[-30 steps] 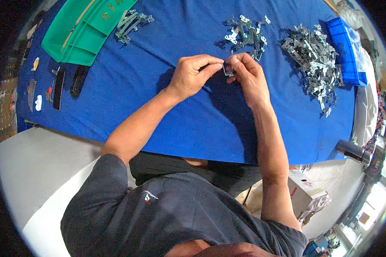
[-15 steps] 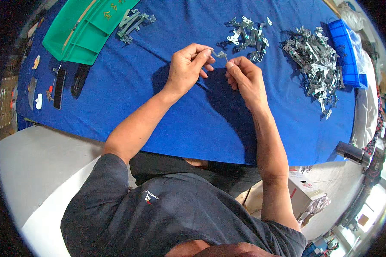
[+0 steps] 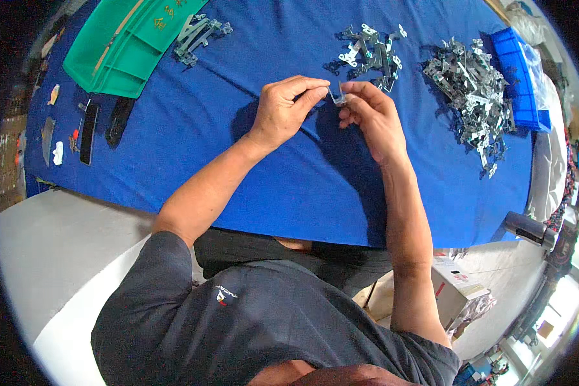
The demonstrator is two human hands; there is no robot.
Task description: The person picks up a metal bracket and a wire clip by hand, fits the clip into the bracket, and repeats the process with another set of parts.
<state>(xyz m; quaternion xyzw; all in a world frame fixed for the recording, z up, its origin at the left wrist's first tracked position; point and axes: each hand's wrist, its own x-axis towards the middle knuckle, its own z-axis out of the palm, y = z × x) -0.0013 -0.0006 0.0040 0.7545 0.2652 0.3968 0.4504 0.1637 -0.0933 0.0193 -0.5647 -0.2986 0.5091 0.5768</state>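
Between my two hands, above the blue cloth, is a small bent metal bracket. My left hand pinches one end between thumb and forefinger. The thumb and fingers of my right hand close on its other end. Just beyond my right hand lies a small group of similar metal brackets. A much larger heap of brackets covers the cloth farther right. A few more brackets lie at the far left, beside a green bin.
The green plastic bin stands at the far left. Near it lie a black phone-like slab and a small white object. A blue crate borders the right heap. A dark cylindrical object sits at the right table edge.
The bracket has been turned between my fingers and now shows a bent, upright shape. My hands have drawn slightly closer together. The piles look unchanged.
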